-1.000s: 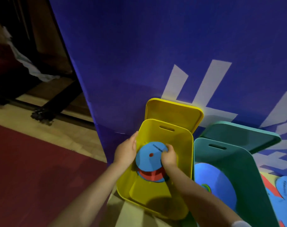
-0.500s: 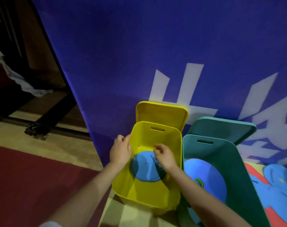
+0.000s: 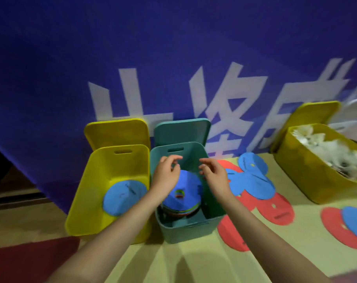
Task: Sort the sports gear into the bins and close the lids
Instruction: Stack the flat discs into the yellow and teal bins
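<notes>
1. The left hand (image 3: 165, 176) and the right hand (image 3: 213, 175) hang side by side over the teal bin (image 3: 212, 203), fingers loosely curled, holding nothing.
2. Directly under them, inside this bin, lies a stack of discs (image 3: 182, 198) with a blue one on top.
3. Behind the hands the teal lid (image 3: 181, 130) stands open against the blue banner (image 3: 173, 48).
4. Left of the hands, the yellow bin (image 3: 92, 193) holds one blue disc (image 3: 123, 197).
5. Right of the hands, red and blue loose discs (image 3: 255, 184) lie on the floor.
6. Further right, another yellow bin (image 3: 308, 176) holds white objects, too blurred to identify.
</notes>
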### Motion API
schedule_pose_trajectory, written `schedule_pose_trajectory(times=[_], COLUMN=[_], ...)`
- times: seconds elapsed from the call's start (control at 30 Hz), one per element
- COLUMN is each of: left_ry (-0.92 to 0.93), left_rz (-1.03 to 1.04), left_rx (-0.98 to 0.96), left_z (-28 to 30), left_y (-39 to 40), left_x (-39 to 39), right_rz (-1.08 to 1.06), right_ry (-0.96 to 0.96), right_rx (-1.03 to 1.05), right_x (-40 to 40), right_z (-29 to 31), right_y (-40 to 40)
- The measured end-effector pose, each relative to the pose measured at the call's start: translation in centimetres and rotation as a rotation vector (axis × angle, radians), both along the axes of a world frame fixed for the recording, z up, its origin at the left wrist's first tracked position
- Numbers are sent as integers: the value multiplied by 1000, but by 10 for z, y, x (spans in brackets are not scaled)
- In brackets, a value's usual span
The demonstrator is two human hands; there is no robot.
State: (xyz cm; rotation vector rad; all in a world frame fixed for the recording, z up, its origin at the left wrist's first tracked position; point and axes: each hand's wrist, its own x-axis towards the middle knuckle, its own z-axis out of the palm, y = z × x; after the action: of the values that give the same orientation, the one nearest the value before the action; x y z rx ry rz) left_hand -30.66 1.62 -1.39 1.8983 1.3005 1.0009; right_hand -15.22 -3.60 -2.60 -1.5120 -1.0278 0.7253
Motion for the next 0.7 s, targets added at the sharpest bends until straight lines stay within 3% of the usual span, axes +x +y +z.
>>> schedule_pose_trajectory(times=[0.17, 0.33, 0.47, 0.7], left_ry=[-38, 52, 205, 293], left_rz=[-183, -275, -210, 31], left_rx=[-57, -230, -414, -679], left_z=[-1, -28, -56, -103], left_y=[-34, -41, -30, 7], left_x=[104, 193, 245, 270], right_rz=[-160, -225, -302, -157], right_ry=[32, -34, -58, -187], right_rx=[-93, -346, -518, -592], right_x=[103, 209, 271, 334], right_z=[-14, -54, -82, -112], right_y=[-41, -69, -79, -53])
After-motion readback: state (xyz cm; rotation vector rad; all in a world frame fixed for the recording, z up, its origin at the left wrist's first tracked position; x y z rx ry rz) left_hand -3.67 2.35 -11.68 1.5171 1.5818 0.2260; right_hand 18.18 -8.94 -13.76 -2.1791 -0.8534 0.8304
